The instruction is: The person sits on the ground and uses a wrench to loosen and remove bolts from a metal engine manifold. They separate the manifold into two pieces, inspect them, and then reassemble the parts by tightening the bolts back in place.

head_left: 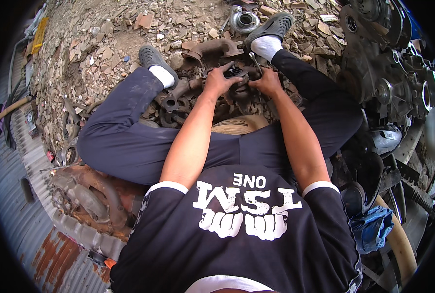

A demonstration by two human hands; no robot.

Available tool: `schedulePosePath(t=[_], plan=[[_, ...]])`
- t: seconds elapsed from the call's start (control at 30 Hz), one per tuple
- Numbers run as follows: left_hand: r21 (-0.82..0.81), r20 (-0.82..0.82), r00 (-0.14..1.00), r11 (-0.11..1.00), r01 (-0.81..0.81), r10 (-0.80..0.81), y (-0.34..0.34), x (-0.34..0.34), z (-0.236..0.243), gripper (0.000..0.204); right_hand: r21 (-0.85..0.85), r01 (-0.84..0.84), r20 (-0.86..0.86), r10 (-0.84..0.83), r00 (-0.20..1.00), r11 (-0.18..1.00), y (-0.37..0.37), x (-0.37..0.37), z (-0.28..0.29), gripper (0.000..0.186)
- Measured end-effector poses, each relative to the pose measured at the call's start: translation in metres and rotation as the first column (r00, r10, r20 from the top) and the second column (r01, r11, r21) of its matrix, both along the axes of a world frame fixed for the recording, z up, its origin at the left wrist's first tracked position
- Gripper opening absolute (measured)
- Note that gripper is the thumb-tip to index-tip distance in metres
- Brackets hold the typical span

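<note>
A rusty cast-metal engine part (240,92) with a dark round opening lies on the ground between my bent legs. My left hand (219,81) grips its left side, thumb and index finger spread along the opening's rim. At its right side my right hand (268,82) is closed on a slim metal wrench (255,60), which points up and away toward my right foot. My fingertips are partly hidden by the hands. A rusty curved pipe (212,49) lies just beyond, and a rusty flanged manifold (171,101) lies left of my left hand.
Broken stone and tile rubble (100,44) covers the ground ahead. A silver turbocharger housing (244,20) sits beside my right shoe (272,30). Engine parts (386,88) are piled on the right near a blue plastic bag (372,227). A rusty engine block (88,195) and corrugated sheets (56,259) lie left.
</note>
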State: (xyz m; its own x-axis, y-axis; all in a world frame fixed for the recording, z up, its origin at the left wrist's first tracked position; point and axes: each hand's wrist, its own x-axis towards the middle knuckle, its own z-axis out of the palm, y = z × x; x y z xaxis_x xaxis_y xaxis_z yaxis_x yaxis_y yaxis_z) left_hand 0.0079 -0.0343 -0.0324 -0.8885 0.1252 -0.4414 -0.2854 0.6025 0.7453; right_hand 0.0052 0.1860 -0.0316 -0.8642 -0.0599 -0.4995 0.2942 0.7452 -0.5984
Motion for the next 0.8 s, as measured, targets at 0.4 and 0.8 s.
schedulePosePath(t=[0.4, 0.8], plan=[[-0.026, -0.035, 0.999, 1.000, -0.003, 0.002, 0.000, 0.003, 0.003, 0.081, -0.017, 0.049, 0.011, -0.048, 0.999, 0.999, -0.006, 0.003, 0.004, 0.055], [0.001, -0.029, 1.000, 1.000, 0.004, -0.004, -0.002, -0.001, -0.002, 0.077, 0.147, -0.245, -0.051, 0.255, 0.966, 0.958, 0.003, 0.040, 0.059, 0.027]])
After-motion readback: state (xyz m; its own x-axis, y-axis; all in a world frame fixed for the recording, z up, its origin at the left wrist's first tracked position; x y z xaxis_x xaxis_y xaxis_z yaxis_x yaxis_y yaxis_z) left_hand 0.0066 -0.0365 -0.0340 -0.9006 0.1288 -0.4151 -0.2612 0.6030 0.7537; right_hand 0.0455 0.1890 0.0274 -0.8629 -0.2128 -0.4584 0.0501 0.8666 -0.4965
